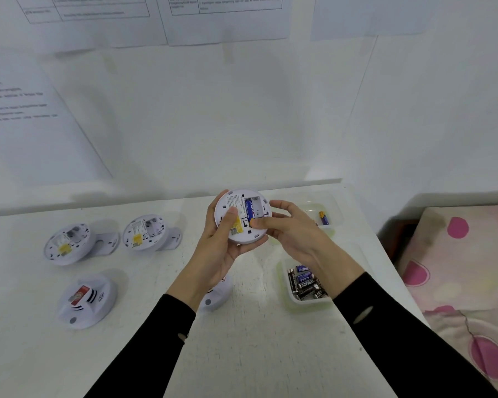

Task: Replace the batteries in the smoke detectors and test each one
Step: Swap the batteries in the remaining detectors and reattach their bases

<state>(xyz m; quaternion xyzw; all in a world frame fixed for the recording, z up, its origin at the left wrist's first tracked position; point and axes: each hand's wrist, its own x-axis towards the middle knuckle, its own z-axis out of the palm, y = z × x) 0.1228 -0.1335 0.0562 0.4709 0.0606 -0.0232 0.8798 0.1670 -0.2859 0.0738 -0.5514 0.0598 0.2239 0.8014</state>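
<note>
A round white smoke detector [239, 235] is held above the table with its back facing me. My left hand [219, 248] grips it from below, thumb on the back by a yellow label. A blue battery [250, 209] lies in its open compartment, and my right hand [288, 228] presses the battery's lower end with thumb and fingers while steadying the detector's right edge. The slot beside the battery looks bare.
Two detectors [66, 245] [144, 232] lie back-up on their mounting plates at the left. Another [84, 300] sits face-up at the front left, one more [217, 294] under my left wrist. A tray of batteries [306, 282] stands right; a farther tray [324, 218] holds one battery. A patterned cloth [457, 268] lies beyond the table edge.
</note>
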